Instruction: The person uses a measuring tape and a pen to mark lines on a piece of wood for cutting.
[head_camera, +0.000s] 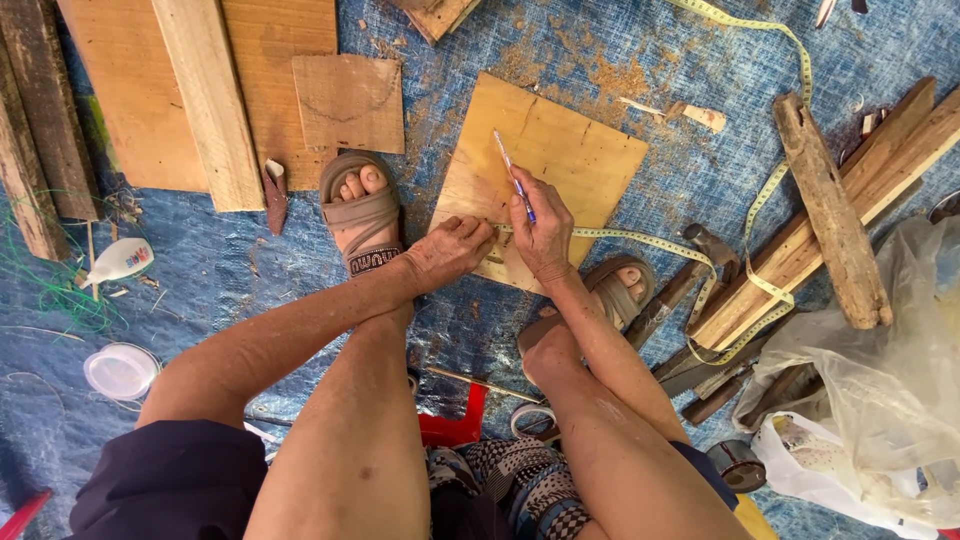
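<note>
The left hand (452, 250) pinched the yellow tape measure (640, 237) against the plywood square's (570, 150) near edge; the right hand (541, 232) gripped a pen (513, 175) closed-fingered.

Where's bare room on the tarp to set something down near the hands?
Bare tarp lies between the white squeeze bottle and the left sandal. It is crowded right of the square board: tape measure, hammer, stacked timber, plastic bags.
</note>
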